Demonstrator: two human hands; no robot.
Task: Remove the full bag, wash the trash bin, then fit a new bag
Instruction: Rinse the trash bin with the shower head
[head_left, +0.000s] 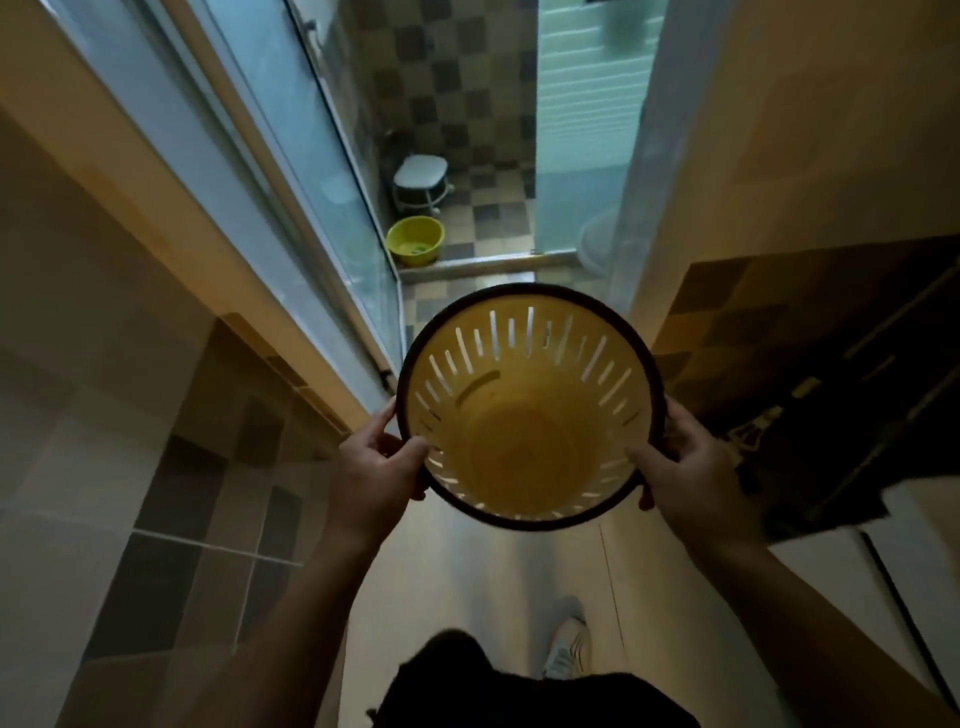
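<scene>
I hold a round yellow trash bin (524, 415) with slotted walls and a dark rim in front of me, its mouth facing up toward me. No bag is inside it and its bottom is bare. My left hand (376, 462) grips the rim on the left, thumb inside the bin. On the right side, my right hand (685, 467) grips the rim the same way.
A narrow corridor runs ahead between a tiled wall on the left and a dark cabinet (810, 374) on the right. Beyond a raised threshold (483, 262) lies a checker-tiled bathroom with a yellow-green basin (414, 241) and a white stool (420, 179). A glass door (322, 171) stands left.
</scene>
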